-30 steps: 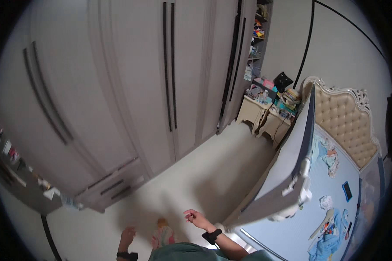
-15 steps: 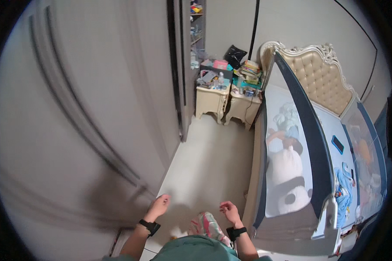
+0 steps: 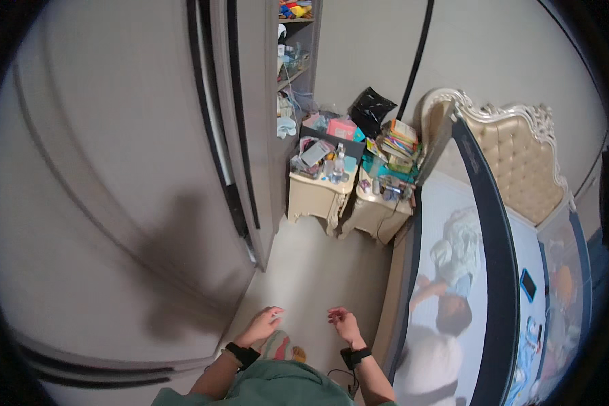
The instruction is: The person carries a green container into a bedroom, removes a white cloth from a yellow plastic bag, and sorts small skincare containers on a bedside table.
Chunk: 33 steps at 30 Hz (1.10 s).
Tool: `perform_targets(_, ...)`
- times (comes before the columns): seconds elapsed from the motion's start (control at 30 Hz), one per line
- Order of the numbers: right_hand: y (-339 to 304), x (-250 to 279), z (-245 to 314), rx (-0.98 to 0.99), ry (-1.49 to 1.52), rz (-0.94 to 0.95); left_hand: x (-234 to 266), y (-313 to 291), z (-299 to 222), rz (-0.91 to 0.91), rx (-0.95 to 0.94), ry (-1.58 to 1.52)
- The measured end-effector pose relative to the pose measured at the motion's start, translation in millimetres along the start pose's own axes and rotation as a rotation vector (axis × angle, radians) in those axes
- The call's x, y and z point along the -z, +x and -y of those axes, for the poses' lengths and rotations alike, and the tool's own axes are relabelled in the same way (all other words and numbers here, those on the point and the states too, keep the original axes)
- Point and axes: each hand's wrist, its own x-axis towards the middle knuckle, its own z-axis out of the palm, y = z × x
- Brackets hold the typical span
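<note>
Right of the right hand (image 3: 346, 326), seemingly apart, stands the bed guard (image 3: 499, 264).

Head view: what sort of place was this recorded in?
Most likely a bedroom: there is a bed with a tufted headboard, two nightstands crowded with small items, and what looks like a tall wardrobe on the left.

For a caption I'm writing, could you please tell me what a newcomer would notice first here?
A tufted gold headboard rises at upper right; below it, a person lies behind a navy-edged mesh bed rail. At lower centre, the bare left hand and right hand hover apart over pale flooring.
</note>
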Motion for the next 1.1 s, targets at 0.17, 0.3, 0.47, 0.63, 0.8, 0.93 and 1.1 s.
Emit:
perform_targets(0.17, 145, 1, 20, 0.023, -0.048, 0.111, 36, 147, 13, -0.161, 0.141, 0.032)
perform_targets(0.3, 248, 7, 35, -0.033, -0.085, 0.125, 43, 299, 27, -0.19, 0.05, 0.123)
perform_targets(0.47, 385, 31, 51, 0.041, -0.003, 0.086, 59, 453, -11, -0.077, -0.039, 0.267)
perform_targets(0.63, 491, 32, 78, -0.018, -0.014, 0.077, 80, 578, 20, -0.047, 0.029, 0.376)
perform_targets(0.8, 596, 40, 53, 0.002, -0.133, 0.19, 79, 707, 51, -0.206, -0.026, 0.405)
perform_targets(0.93, 652, 41, 61, 0.072, -0.209, 0.239, 79, 787, 114, -0.222, -0.041, 0.372)
perform_targets(1.1, 698, 49, 73, 0.007, -0.131, 0.235, 70, 833, 118, -0.16, 0.167, 0.549)
